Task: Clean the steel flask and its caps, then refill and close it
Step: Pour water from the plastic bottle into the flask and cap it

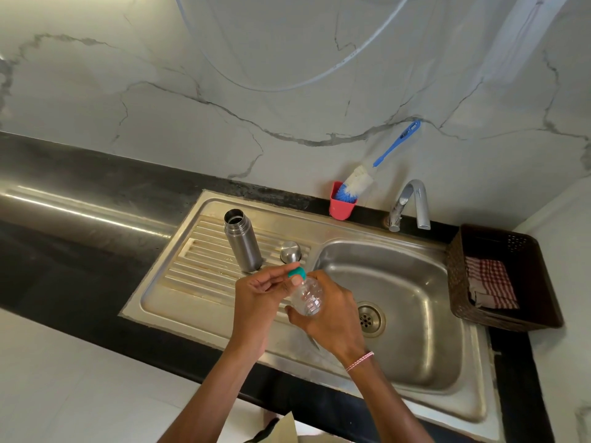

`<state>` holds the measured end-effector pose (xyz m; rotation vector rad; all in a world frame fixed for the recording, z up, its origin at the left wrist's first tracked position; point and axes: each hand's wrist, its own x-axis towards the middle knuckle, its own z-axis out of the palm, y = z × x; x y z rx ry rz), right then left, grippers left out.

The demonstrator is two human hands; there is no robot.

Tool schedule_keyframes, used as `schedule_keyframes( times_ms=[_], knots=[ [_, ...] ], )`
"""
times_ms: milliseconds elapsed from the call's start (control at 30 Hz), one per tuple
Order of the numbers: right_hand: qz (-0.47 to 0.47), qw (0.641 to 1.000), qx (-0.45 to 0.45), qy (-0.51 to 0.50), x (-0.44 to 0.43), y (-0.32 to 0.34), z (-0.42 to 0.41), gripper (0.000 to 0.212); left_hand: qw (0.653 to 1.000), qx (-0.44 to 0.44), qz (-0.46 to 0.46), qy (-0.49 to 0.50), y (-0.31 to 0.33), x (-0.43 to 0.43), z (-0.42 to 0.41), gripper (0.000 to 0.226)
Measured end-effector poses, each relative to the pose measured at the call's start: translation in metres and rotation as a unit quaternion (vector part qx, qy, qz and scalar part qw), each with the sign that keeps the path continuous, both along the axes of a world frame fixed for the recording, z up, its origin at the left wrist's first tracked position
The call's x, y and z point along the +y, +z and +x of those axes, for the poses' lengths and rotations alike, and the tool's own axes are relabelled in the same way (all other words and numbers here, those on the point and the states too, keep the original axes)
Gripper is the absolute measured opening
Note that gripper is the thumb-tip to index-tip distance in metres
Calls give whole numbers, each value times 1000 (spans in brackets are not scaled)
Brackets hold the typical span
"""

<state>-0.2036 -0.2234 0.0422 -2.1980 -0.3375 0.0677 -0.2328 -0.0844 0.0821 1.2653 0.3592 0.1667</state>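
The steel flask stands upright and uncapped on the ribbed drainboard. A steel cap sits just to its right on the drainboard. In front of them, over the sink's edge, my right hand grips a clear plastic bottle. My left hand pinches the bottle's teal cap with thumb and fingertips. The lower part of the bottle is hidden in my right palm.
The steel sink basin with its drain lies to the right, under a chrome tap. A red holder with a blue-handled bottle brush stands against the wall. A brown basket holding a checked cloth sits at the far right.
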Motion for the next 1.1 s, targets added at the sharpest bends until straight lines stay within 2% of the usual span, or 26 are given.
schedule_keyframes(
  times_ms=[100, 200, 333, 433, 533, 600, 667, 733, 767, 833, 967, 1033, 1100],
  knots=[
    [8, 999, 35, 18, -3, 9, 6, 58, 999, -1, 16, -35, 5, 8, 8, 30],
    [86, 990, 102, 57, -7, 19, 13, 52, 996, -6, 17, -89, 10, 18, 15, 29],
    [201, 945, 215, 144, -12, 32, 20, 40, 990, -11, 20, -141, 15, 28, 21, 26],
    [297, 879, 306, 215, -19, 34, 23, 29, 985, -19, -19, -172, 18, 28, 23, 29],
    [396, 771, 392, 309, -19, 33, 23, 39, 974, -29, -79, -210, 16, 26, 25, 48],
    [442, 699, 436, 355, -18, 30, 21, 48, 970, -37, -88, -224, 16, 22, 26, 49],
    [453, 670, 464, 362, -17, 27, 21, 52, 971, -46, -82, -221, 17, 19, 26, 48],
    [447, 682, 465, 344, -16, 26, 21, 49, 975, -58, -67, -203, 16, 18, 26, 45],
    [436, 704, 455, 326, -17, 27, 21, 46, 979, -62, -55, -187, 14, 20, 26, 45],
    [390, 773, 424, 266, -16, 29, 25, 42, 986, -64, -23, -154, 7, 23, 26, 41],
    [178, 933, 296, 105, -13, 21, 36, 58, 996, -17, 50, -78, -10, 34, 21, 36],
    [71, 974, 209, 51, -11, 20, 43, 58, 997, 4, 74, -24, -21, 44, 17, 32],
    [-19, 990, 139, 27, -11, 20, 54, 72, 994, 29, 96, 37, -30, 56, 14, 26]
  ],
)
